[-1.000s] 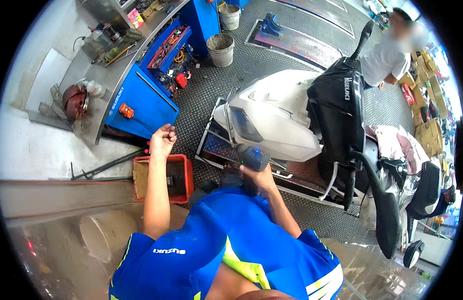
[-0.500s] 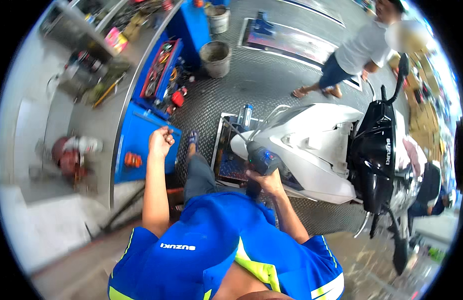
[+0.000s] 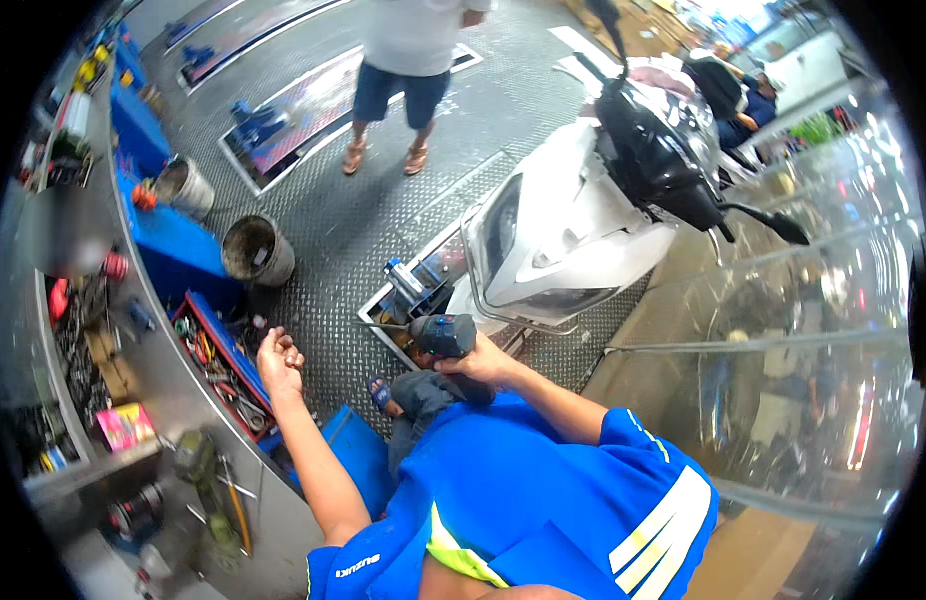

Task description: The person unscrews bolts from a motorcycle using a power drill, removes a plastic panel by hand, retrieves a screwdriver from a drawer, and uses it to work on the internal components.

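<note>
My right hand [image 3: 483, 361] is wrapped round the handle of a black cordless driver [image 3: 446, 336]. Small lights glow on the tool, and a long thin bit points left from it. In front of it stands a white scooter [image 3: 558, 215] with a black handlebar cover [image 3: 663, 150]; the driver is just short of its lower front. My left hand [image 3: 281, 363] is raised near the blue tool tray [image 3: 260, 372], its fingers curled in. What lies inside those fingers, if anything, is hidden.
A metal counter [image 3: 273, 520] with tools runs along the left. Two buckets [image 3: 258, 250] [image 3: 186, 188] stand beside blue cabinets. A person in a white shirt [image 3: 408, 40] stands ahead on the patterned metal floor. Clear plastic sheeting [image 3: 763, 340] hangs at the right.
The view has turned, so the scooter now shows its front and the counter fills more of the left. The driver stays in my right hand. The other person now stands upright ahead.
</note>
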